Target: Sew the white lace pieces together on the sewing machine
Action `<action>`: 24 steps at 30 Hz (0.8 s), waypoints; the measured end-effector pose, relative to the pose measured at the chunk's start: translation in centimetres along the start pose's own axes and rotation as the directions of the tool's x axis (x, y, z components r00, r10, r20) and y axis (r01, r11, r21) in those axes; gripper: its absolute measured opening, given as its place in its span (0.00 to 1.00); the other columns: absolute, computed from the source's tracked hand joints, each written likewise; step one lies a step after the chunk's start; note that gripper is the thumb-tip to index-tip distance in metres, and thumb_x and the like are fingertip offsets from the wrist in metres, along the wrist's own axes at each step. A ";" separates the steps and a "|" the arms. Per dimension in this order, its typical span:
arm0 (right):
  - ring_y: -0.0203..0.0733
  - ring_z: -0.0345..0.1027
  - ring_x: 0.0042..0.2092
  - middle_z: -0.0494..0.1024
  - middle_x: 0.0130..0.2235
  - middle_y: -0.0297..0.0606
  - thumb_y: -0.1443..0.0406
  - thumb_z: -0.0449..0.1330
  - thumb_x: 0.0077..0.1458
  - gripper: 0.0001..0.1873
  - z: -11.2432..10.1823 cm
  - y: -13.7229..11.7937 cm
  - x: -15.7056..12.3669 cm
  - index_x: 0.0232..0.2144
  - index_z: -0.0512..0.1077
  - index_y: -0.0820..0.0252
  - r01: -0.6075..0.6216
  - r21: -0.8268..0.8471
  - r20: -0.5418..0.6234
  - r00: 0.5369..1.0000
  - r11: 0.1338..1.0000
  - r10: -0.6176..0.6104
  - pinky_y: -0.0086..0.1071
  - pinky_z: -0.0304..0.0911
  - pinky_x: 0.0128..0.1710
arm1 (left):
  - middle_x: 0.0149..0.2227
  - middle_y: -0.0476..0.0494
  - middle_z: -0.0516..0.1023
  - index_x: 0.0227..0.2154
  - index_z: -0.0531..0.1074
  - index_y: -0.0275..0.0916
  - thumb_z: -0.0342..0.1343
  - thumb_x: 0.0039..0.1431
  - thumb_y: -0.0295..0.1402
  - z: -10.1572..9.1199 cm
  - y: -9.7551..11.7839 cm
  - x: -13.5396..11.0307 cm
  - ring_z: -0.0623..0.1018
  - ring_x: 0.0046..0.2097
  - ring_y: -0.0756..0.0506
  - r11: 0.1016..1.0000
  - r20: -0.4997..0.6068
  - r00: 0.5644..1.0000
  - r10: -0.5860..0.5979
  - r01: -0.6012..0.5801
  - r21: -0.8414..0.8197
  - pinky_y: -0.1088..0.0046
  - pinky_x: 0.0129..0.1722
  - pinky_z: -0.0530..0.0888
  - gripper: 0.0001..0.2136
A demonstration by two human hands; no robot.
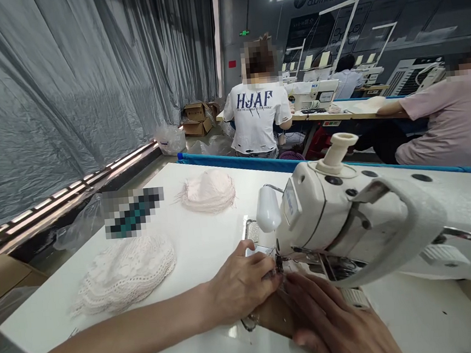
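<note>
My left hand lies on the white table with its fingers pressed together at the needle of the white sewing machine. What they pinch is too small to make out. My right hand rests flat beside it in front of the needle, fingers stretched out over a small brownish piece. A pile of white lace pieces lies to the left of my left forearm. A second, pinkish pile sits farther back on the table.
A small white lamp hangs at the machine's head. A blue table edge runs behind. A person in a white printed T-shirt sits with their back to me; another person in pink sits at right. Cardboard boxes stand by the plastic curtain.
</note>
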State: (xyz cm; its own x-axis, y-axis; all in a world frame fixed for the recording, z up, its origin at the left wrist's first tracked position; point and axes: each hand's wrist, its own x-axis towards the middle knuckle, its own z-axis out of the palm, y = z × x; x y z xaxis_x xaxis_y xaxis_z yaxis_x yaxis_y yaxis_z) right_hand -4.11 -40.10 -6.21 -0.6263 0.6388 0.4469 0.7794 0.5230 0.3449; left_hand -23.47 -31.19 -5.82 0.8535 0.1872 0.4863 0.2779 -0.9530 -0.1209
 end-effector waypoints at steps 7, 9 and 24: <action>0.41 0.75 0.33 0.80 0.39 0.40 0.52 0.41 0.65 0.27 -0.3 -0.2 -0.6 0.39 0.73 0.63 0.025 0.067 -0.067 0.998 0.997 -0.021 0.39 0.58 0.39 | 0.37 0.42 0.75 0.38 0.71 0.32 0.47 0.62 0.23 -0.6 0.6 -0.2 0.73 0.41 0.48 1.000 -0.026 0.999 0.022 -0.022 0.011 0.62 0.49 0.63 0.08; 0.40 0.74 0.33 0.81 0.38 0.39 0.53 0.40 0.65 0.27 -0.4 -0.3 -0.7 0.39 0.73 0.63 0.004 0.097 -0.070 0.998 0.995 0.002 0.39 0.56 0.40 | 0.37 0.43 0.75 0.37 0.71 0.32 0.47 0.62 0.23 -0.8 0.8 -0.3 0.73 0.41 0.48 1.000 -0.021 0.999 0.026 -0.026 0.015 0.61 0.50 0.62 0.08; 0.43 0.74 0.38 0.77 0.46 0.41 0.50 0.44 0.63 0.26 0.1 -0.4 -1.1 0.45 0.72 0.62 0.023 -0.005 0.041 0.999 1.000 -0.022 0.39 0.56 0.39 | 0.37 0.44 0.74 0.40 0.70 0.33 0.46 0.63 0.24 -0.5 0.5 -0.7 0.72 0.43 0.48 0.999 0.009 1.000 0.010 -0.010 0.044 0.59 0.52 0.60 0.08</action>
State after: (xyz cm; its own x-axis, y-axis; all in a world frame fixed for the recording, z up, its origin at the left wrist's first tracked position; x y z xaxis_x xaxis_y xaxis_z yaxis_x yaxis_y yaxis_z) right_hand -3.72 -40.96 -6.96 -0.6437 0.6495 0.4047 0.7651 0.5346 0.3588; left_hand -24.12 -31.85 -5.81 0.8603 0.1798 0.4770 0.2882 -0.9434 -0.1641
